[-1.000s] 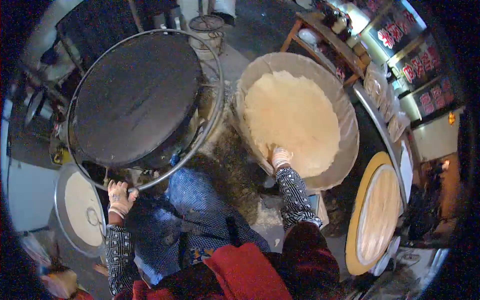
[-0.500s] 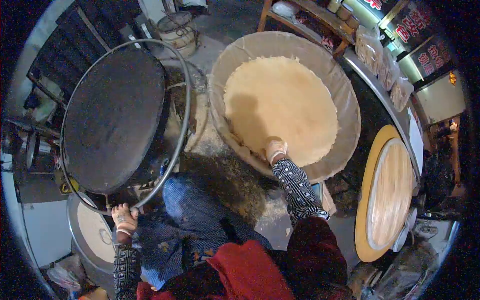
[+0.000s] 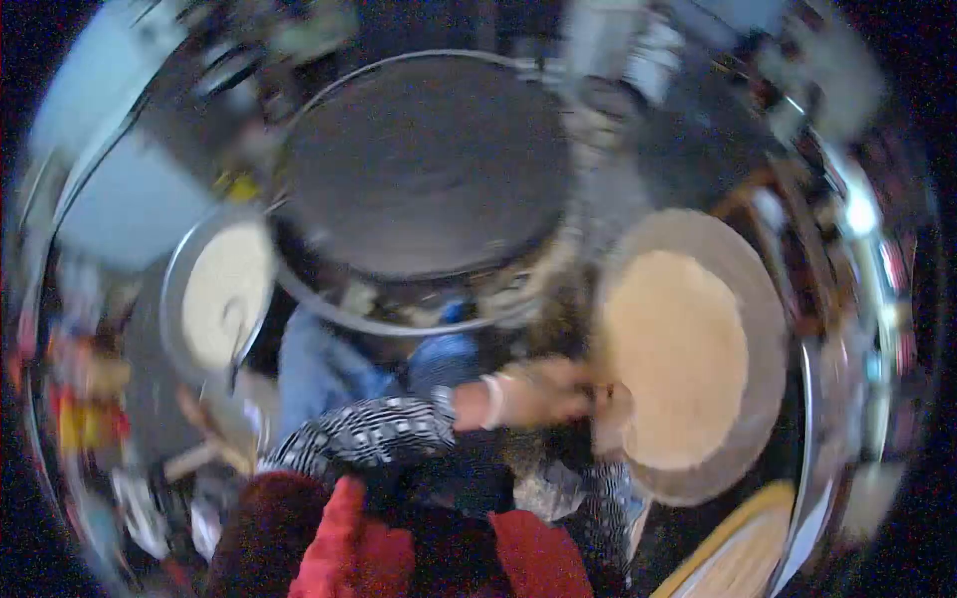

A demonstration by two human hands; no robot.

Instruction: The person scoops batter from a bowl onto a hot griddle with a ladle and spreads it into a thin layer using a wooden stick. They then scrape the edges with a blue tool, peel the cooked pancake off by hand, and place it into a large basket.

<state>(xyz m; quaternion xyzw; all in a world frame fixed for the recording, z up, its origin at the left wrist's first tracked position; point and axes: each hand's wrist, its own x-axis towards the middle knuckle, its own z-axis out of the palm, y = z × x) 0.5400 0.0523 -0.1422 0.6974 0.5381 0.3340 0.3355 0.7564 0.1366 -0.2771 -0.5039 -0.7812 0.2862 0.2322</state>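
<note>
The frame is smeared by motion. A large round pale flatbread [image 3: 683, 349] lies in a wide cloth-lined tray [image 3: 770, 299] at the right. My left hand [image 3: 538, 392], with a white band at the wrist and a patterned sleeve, reaches across my body to the flatbread's near left edge. My right hand [image 3: 614, 407] shows only as a pale blur at that same edge, just beyond the left hand's fingers. The blur hides whether either hand grips the bread.
A big black round griddle [image 3: 429, 169] with a metal ring [image 3: 329, 304] around it fills the upper middle. A metal pan [image 3: 169, 299] of pale batter sits at the left. A yellow-rimmed round board [image 3: 728, 558] lies at the lower right. My blue-clad knees [image 3: 329, 369] are below the griddle.
My head has swung left, so the griddle now sits in the centre and the tray at the right. My left hand has left the griddle's ring and crossed to the flatbread's edge.
</note>
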